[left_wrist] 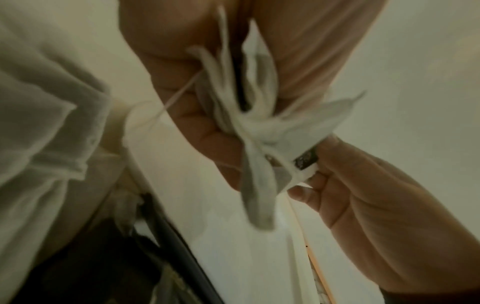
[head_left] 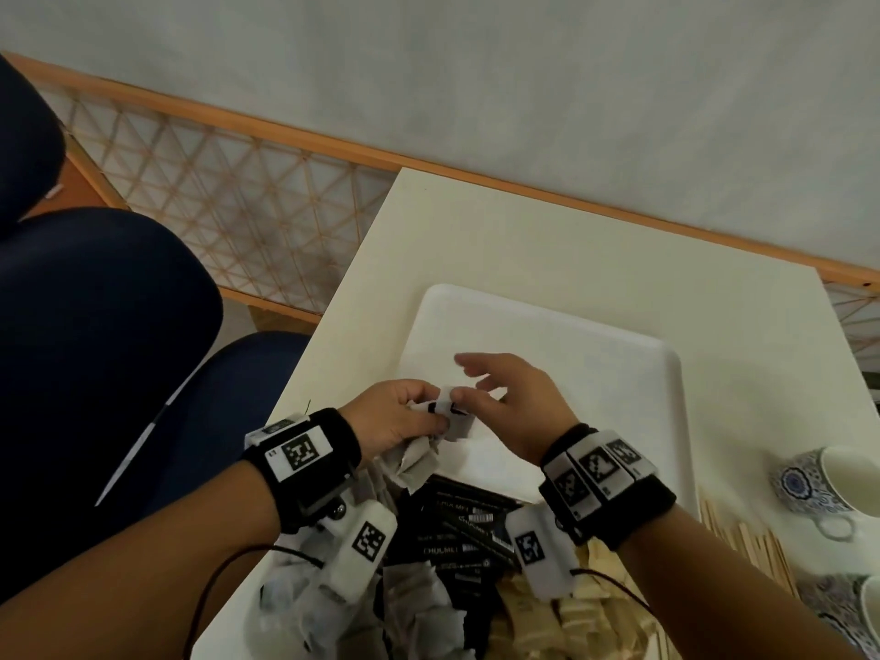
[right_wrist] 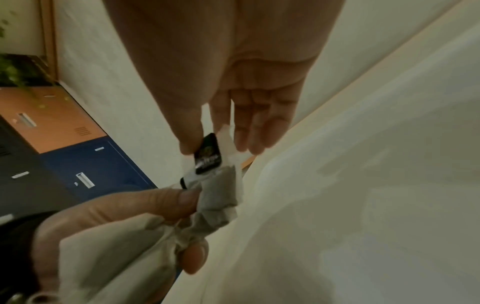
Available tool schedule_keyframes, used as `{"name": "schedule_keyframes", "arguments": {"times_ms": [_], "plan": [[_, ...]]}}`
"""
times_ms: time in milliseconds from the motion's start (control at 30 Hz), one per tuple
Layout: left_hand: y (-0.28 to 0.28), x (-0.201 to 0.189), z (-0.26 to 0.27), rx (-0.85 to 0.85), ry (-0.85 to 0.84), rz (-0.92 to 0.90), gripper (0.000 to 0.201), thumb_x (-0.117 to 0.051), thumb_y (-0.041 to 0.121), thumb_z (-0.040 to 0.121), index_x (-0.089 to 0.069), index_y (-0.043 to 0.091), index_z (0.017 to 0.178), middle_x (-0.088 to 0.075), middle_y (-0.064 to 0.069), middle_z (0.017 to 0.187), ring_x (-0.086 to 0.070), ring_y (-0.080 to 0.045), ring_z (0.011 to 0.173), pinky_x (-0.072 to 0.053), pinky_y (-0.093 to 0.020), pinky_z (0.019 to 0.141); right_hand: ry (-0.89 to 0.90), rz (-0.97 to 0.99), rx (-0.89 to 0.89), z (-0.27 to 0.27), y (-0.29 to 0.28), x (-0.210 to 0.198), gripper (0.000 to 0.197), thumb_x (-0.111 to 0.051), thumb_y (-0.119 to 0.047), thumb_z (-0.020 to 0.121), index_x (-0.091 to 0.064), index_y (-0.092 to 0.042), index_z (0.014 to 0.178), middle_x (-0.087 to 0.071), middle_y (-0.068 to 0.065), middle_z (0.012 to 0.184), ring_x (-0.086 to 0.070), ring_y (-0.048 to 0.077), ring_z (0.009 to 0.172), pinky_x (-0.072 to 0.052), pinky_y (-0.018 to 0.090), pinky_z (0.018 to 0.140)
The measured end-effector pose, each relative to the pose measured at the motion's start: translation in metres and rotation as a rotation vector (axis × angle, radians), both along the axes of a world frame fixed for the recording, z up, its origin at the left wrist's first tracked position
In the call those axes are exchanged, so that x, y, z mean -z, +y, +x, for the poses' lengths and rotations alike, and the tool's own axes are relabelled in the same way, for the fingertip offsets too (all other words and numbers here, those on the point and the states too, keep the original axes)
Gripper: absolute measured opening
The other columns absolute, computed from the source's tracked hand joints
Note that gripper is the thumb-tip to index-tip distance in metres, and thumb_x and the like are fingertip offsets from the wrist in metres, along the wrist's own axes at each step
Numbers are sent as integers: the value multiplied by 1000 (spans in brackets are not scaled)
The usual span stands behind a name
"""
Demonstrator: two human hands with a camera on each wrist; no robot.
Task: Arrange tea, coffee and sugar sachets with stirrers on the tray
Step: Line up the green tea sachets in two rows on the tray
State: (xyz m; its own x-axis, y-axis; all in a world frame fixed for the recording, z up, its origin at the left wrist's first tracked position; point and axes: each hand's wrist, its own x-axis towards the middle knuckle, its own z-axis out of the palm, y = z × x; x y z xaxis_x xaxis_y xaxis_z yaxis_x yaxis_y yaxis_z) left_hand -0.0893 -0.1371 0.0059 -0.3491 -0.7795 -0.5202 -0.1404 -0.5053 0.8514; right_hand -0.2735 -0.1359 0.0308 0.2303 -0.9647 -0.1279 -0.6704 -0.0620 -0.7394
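Observation:
My left hand (head_left: 431, 421) grips a bunch of white tea bags (head_left: 419, 457) above the near left corner of the white tray (head_left: 619, 373). My right hand (head_left: 464, 397) pinches the black-printed paper tag (head_left: 450, 407) of one tea bag between thumb and forefinger, its other fingers spread. In the left wrist view the tea bags (left_wrist: 254, 123) fan out of the left hand (left_wrist: 205, 142), and the right hand (left_wrist: 363, 195) holds the tag (left_wrist: 306, 160). The right wrist view shows the tag (right_wrist: 209, 154) pinched, with the left hand (right_wrist: 116, 209) holding crumpled bags (right_wrist: 218, 197).
Black coffee sachets (head_left: 466, 521), loose tea bags (head_left: 419, 607) and beige sugar sachets (head_left: 571, 616) lie heaped at the table's near edge. Wooden stirrers (head_left: 747, 540) lie right of the tray, beside two patterned cups (head_left: 819, 483). Dark blue chairs (head_left: 95, 326) stand to the left.

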Motion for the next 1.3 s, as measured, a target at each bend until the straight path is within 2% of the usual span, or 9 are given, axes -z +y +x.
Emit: {"name": "schedule_keyframes", "arguments": {"times_ms": [133,233,333,433,567,733,933,1133,1300], "plan": [[-8,2,-4,-33,-8,-2,21,-71,1,80,-68,14,96,-71,-8,84,-65,-17,72,-54,-29,72,-63,51,35,-2,-12,-4,10,-67,-23,86,-74,-26,92,-69,-14,81,-61,-6,74,-43,5,66],[-11,5,-3,-75,58,72,23,-70,-3,79,-67,11,97,-72,-12,85,-66,-17,66,-56,-28,69,-177,65,133,-9,-18,-7,10,-68,-18,85,-74,-24,90,-67,-16,72,-60,-8,66,-47,9,59],[-15,10,-1,-119,52,105,24,-70,-2,80,-67,11,99,-72,-14,88,-66,-20,67,-55,-30,69,-199,76,181,-16,-25,-5,18,-66,-12,86,-74,-23,98,-67,-15,78,-60,-8,66,-49,8,62],[-21,11,2,-203,93,147,25,-68,-3,81,-67,10,102,-71,-15,88,-66,-20,64,-56,-29,63,-6,31,122,-21,-34,1,24,-61,-13,90,-72,-26,107,-67,-15,94,-60,-4,84,-41,1,75],[-34,9,9,-233,123,181,28,-63,-6,82,-66,11,103,-71,-12,84,-65,-18,63,-54,-27,60,74,20,89,-23,-55,3,23,-59,-15,90,-72,-24,108,-70,-8,107,-61,7,103,-42,14,90],[-54,8,8,-248,100,160,30,-59,-12,82,-66,13,97,-69,-11,80,-65,-17,58,-55,-26,54,87,67,56,-16,-94,11,25,-57,-10,90,-73,-24,103,-70,-9,101,-62,7,96,-41,3,75],[-81,15,3,-271,74,137,35,-63,-13,79,-63,12,103,-71,-12,79,-66,-18,57,-55,-26,52,130,100,25,5,-146,17,26,-55,-10,91,-72,-22,107,-67,-1,113,-59,14,104,-38,13,79],[-104,20,0,-267,4,83,39,-65,-11,80,-61,12,111,-70,-14,83,-65,-15,55,-51,-22,51,109,122,41,14,-186,24,26,-58,-10,90,-69,-22,111,-69,3,105,-55,8,86,-41,18,74],[-117,27,0,-242,-85,38,41,-71,0,79,-61,19,114,-69,-14,93,-64,-21,68,-54,-32,67,117,100,47,16,-201,30,27,-56,-13,92,-67,-24,114,-66,-2,94,-60,13,95,-41,18,76]]}}
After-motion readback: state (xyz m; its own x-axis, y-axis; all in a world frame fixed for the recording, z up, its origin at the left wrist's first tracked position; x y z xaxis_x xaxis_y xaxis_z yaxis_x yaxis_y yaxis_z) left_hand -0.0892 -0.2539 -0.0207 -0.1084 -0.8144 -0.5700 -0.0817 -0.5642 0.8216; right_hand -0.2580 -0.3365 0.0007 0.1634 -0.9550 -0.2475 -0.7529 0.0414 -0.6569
